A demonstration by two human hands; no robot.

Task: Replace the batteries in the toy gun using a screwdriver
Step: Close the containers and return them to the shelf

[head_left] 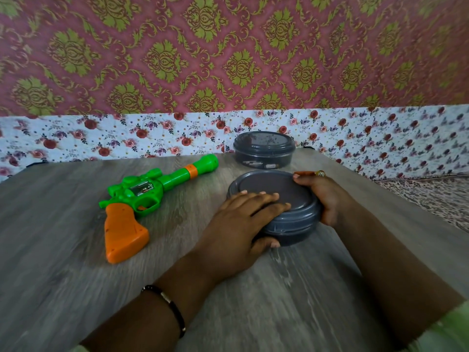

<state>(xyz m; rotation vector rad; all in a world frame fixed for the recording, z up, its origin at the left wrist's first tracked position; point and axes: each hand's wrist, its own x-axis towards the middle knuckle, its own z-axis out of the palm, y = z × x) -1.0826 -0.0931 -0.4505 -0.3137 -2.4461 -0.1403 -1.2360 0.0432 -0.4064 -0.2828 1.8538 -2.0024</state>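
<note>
A green toy gun [142, 189] with an orange grip lies on its side on the grey wooden table [63, 262], left of centre, barrel pointing to the far right. A round grey lidded container [291, 196] sits in the middle. My left hand [241, 224] lies over its lid with straight fingers, the thumb against its near wall. My right hand [322, 196] grips its right side, fingers curled round the rim. No screwdriver or batteries show.
A second round grey container [264, 149] with a clear lid stands behind the first, at the table's far edge. Floral fabric [127, 138] and a patterned wall [228, 59] rise behind the table. The table's right edge runs diagonally near patterned cloth [436, 196].
</note>
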